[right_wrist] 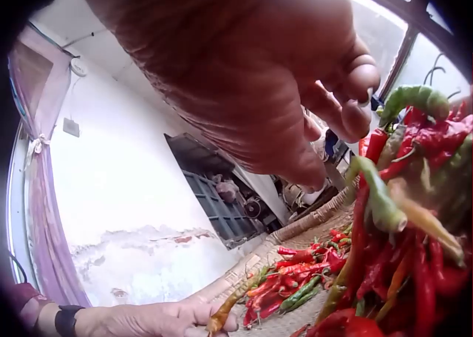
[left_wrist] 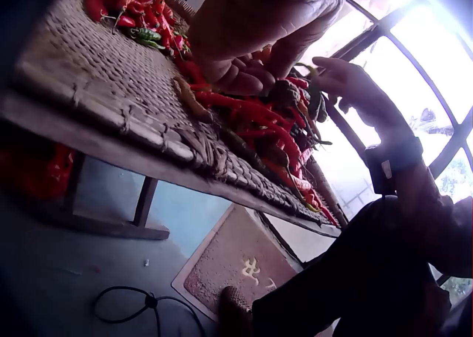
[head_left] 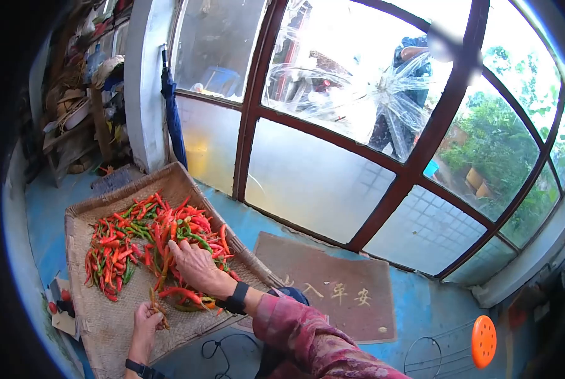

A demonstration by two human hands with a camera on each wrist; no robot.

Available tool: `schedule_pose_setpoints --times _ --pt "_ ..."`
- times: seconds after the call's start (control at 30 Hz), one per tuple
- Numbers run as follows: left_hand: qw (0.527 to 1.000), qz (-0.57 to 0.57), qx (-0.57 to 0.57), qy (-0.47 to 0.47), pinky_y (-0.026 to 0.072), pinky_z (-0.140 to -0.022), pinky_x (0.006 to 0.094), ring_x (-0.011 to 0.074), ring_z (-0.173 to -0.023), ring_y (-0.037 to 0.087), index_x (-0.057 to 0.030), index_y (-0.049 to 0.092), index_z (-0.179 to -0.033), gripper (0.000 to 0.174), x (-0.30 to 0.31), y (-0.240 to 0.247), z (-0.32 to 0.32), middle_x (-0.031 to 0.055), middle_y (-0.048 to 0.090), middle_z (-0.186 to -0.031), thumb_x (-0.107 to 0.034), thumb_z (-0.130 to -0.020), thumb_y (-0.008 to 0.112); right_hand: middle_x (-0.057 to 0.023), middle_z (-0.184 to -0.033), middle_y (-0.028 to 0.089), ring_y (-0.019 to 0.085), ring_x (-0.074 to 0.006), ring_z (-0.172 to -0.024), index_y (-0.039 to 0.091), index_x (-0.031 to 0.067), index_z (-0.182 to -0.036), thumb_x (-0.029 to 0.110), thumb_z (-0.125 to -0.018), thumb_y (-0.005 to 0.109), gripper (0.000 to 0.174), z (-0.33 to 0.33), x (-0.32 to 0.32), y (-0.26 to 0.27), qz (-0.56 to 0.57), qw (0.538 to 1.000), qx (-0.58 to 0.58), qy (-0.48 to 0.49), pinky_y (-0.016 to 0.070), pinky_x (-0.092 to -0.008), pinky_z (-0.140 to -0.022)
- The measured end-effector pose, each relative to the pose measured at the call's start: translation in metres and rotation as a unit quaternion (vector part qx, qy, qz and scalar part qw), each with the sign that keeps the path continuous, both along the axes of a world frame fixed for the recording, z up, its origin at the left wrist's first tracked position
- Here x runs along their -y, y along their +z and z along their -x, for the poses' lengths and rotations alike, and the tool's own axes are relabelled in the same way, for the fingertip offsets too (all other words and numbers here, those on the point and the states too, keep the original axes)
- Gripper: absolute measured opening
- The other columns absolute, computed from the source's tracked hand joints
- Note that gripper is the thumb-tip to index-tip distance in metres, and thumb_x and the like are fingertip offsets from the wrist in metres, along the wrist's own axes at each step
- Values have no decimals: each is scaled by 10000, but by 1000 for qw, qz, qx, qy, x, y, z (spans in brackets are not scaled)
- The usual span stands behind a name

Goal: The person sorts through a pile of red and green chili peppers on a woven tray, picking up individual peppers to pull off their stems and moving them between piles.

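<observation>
A large heap of red and green chili peppers (head_left: 187, 227) lies in a shallow woven tray (head_left: 99, 316), beside a smaller pile of chili peppers (head_left: 108, 249) on the left. My left hand (head_left: 144, 328) is low over the tray's near part and pinches yellowish-brown, withered chili peppers (right_wrist: 229, 307). My right hand (head_left: 197, 268) reaches over the large heap, fingers loosely bent and fingertips close above it. Nothing shows between those fingers in the right wrist view, where a pale green chili pepper (right_wrist: 380, 200) sticks up from the heap below them.
The tray's raised woven rim (head_left: 232, 243) runs along its far side. A brown doormat (head_left: 333, 284) lies on the blue floor beyond it, before a glazed door frame (head_left: 333, 139). A blue umbrella (head_left: 174, 120) leans by the pillar. An orange stool seat (head_left: 483, 342) stands at right.
</observation>
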State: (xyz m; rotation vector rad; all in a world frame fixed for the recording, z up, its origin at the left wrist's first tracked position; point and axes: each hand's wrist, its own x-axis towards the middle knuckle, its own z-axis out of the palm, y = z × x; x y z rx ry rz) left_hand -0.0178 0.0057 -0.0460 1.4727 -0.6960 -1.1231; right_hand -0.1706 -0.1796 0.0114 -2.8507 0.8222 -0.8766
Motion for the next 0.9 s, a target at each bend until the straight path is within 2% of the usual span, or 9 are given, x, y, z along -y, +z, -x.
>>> schedule_pose_setpoints --times 0.03,0.13,0.2,0.3,0.4,0.63,0.7,0.83,0.9 --pt "1000 2 0 -3 449 -522 202 75 -588 533 -39 478 -1029 263 1 -2 1 26 578 -768 -60 -783 569 -161 -1010 512 583 -334 -865 414 27 -1250 143 -761 651 555 0 -2 5 -68 998 -10 14 509 -411 -649" --pt "999 24 -20 14 445 -504 204 81 -599 545 -45 475 -998 219 5 -3 5 31 586 -776 -35 -793 549 -176 -923 593 621 -324 -807 467 9 -1156 222 -720 701 539 -16 -18 -10 -156 980 -81 90 512 -403 -648" --pt "997 42 -65 28 489 -541 223 101 -647 588 -67 470 -964 174 6 3 8 41 596 -815 -28 -825 568 -198 -856 610 618 -359 -792 482 0 -1100 259 -706 717 527 -18 -33 -18 -266 933 -124 209 500 -418 -654" --pt "987 106 -108 59 539 -613 261 127 -713 623 -88 463 -944 178 7 12 19 47 601 -860 -52 -850 609 -229 -838 594 604 -393 -825 475 -1 -1062 271 -731 720 493 -16 -51 -25 -262 911 -108 298 481 -444 -668" --pt "984 122 -122 38 560 -674 293 141 -764 635 -99 466 -942 205 3 7 13 43 598 -885 -97 -849 650 -233 -802 593 608 -394 -802 476 -1 -1039 263 -756 709 452 -17 -55 -28 -278 910 -77 299 474 -448 -655" --pt "986 123 -107 37 557 -667 302 141 -791 629 -110 478 -943 190 0 8 14 29 590 -875 -145 -861 646 -223 -716 588 602 -407 -717 452 -2 -1084 275 -778 690 476 -20 -52 -37 -250 907 -67 333 460 -457 -613" --pt "990 99 -87 43 522 -612 264 113 -727 602 -117 491 -932 187 0 13 16 19 588 -835 -248 -892 617 -218 -713 587 601 -400 -701 435 -17 -1110 257 -803 655 467 -21 -53 -39 -248 917 -69 306 461 -459 -604" --pt "992 100 -63 36 462 -554 230 86 -638 545 -120 504 -916 232 1 1 8 6 576 -776 -338 -910 583 -212 -702 584 602 -389 -677 430 -41 -1122 231 -822 616 446 -19 -51 -38 -229 918 -71 315 466 -455 -594" --pt "992 105 -57 45 411 -524 215 74 -586 495 -112 514 -912 252 2 1 10 -4 556 -727 -358 -918 568 -202 -657 597 624 -375 -652 471 -32 -961 197 -779 630 333 -19 -53 -37 -194 936 -37 292 490 -444 -555"
